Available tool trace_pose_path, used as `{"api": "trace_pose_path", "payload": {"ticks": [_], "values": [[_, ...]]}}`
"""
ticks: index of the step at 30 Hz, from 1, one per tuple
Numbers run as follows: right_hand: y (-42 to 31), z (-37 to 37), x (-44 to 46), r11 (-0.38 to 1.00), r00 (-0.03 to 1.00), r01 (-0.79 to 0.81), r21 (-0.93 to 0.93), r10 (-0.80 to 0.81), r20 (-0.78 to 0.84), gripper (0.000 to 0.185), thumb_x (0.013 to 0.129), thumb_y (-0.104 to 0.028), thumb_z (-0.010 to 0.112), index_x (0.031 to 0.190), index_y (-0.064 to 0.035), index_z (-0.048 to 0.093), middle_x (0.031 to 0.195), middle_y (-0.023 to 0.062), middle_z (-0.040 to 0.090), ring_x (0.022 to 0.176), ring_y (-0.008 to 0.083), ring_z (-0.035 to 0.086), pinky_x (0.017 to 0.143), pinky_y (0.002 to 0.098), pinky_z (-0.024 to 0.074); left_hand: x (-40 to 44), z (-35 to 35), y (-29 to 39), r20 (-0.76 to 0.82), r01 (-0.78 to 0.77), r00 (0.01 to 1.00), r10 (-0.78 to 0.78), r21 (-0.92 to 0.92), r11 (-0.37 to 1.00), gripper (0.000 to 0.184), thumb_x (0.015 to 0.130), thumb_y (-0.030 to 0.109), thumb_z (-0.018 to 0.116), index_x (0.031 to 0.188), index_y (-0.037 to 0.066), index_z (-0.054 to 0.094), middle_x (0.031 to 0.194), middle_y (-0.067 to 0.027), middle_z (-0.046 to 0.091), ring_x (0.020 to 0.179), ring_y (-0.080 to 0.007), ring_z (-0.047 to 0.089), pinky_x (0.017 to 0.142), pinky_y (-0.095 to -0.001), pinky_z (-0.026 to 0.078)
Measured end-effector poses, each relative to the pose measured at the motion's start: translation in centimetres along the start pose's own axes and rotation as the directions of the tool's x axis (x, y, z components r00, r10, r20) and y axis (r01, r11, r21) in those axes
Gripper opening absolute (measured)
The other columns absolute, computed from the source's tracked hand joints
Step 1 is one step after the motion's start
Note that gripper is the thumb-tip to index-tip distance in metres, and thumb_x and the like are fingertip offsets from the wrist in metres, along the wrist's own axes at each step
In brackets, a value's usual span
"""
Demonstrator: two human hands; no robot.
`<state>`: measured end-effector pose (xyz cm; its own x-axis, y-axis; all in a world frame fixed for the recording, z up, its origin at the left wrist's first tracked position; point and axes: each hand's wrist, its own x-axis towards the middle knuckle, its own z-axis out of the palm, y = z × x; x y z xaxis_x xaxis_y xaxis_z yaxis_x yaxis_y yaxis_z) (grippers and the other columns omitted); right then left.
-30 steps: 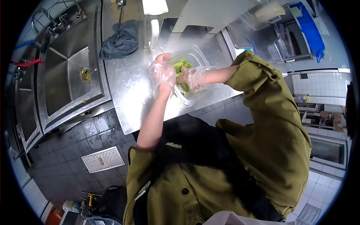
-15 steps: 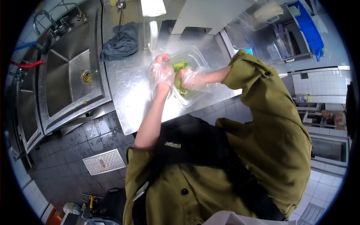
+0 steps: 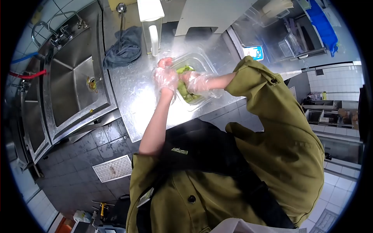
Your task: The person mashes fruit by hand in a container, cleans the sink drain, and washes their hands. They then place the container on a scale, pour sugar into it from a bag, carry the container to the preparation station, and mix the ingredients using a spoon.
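Observation:
A clear plastic container (image 3: 202, 60) on the steel counter (image 3: 134, 101) holds pieces of green food (image 3: 187, 95). My left hand (image 3: 166, 79), in a clear plastic glove, is closed at the container's left edge; what it grips, if anything, is hidden. Inside the container my right hand (image 3: 194, 82), gloved the same way, has its fingers bent down among the green pieces. Those fingertips are hidden, so its hold cannot be made out.
Left of the counter is a steel sink (image 3: 74, 83) with scraps at its drain. A dark cloth (image 3: 123, 50) with a ladle (image 3: 121, 23), a clear pitcher (image 3: 152, 33) and a grey panel (image 3: 210, 15) stand behind the container. A blue tray (image 3: 321, 25) is at the upper right.
My right hand has shifted slightly left within the container, and more green pieces show below it. My left hand stays at the container's left edge. The view has turned a little.

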<state>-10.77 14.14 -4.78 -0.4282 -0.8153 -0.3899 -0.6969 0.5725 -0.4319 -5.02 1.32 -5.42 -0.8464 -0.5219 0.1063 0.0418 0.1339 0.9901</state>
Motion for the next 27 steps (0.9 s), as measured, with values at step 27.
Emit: {"api": "trace_pose_path", "payload": {"ticks": [27], "values": [[-0.1,2.5,-0.8,0.887,0.921,0.389,0.249,-0.384,-0.071,0.01,0.064,-0.006,0.051,0.068,0.0026,0.054,0.067,0.0167,0.055,0.059,0.0228,0.055,0.051,0.0336,0.0411,0.0,-0.4,1.8,0.025,0.053,0.998,-0.054,0.021,0.998,0.037,0.062,-0.008,0.04,0.096,0.004,0.05,0.091,-0.0097,0.055,0.086,-0.0195,0.055,0.076,-0.0287,0.042]]}}
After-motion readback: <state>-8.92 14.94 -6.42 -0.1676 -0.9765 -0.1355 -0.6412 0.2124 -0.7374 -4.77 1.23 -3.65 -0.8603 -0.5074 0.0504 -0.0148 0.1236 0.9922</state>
